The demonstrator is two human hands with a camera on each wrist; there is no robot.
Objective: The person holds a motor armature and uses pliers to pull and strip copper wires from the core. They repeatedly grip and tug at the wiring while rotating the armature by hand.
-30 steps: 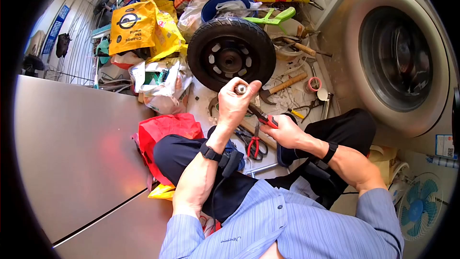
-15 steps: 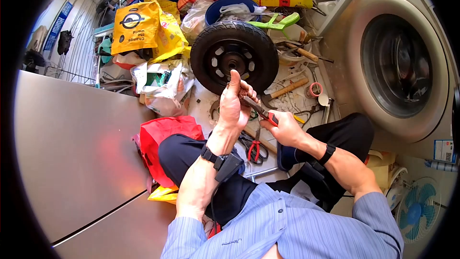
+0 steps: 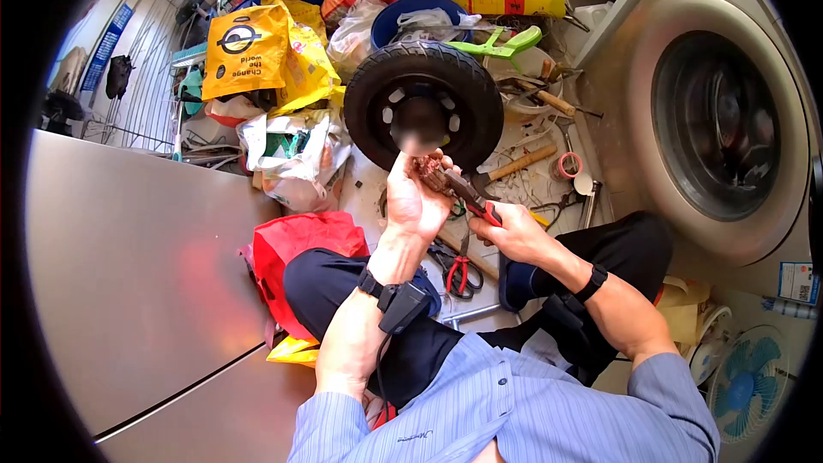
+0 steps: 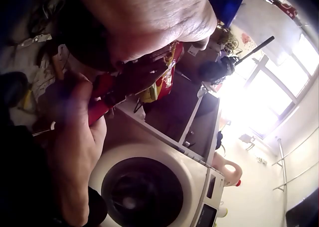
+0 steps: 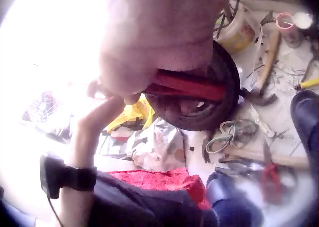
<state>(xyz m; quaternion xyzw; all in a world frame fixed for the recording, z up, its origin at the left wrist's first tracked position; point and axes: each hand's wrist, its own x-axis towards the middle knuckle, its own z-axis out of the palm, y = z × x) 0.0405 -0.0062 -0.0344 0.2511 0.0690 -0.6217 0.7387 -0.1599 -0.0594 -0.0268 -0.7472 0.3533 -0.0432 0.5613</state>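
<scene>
In the head view my left hand [image 3: 413, 206] is turned palm up, its fingers curled round a small reddish-brown piece [image 3: 430, 173] with a copper-coloured, stringy surface. My right hand [image 3: 514, 233] grips pliers [image 3: 470, 195] with red handles and dark jaws. The tips of the pliers meet the piece at the left fingers. From the right wrist the red handles [image 5: 192, 85] show below the hand, while the piece is hidden. In the left wrist view the back of the left hand [image 4: 154, 18] covers most of the work.
A black-tyred wheel [image 3: 360, 107] stands just beyond the hands. On the floor lie a wooden-handled hammer [image 3: 525, 160] and a red-handled cutting tool [image 3: 463, 274]. The washing machine [image 3: 639, 111] bounds the right; filled bags [image 3: 244, 51] crowd the left, beside a red bag [image 3: 300, 240].
My left hand has rolled from back up to palm up, bringing the reddish-brown piece into sight. The pliers, held throughout in my right hand, now meet the piece.
</scene>
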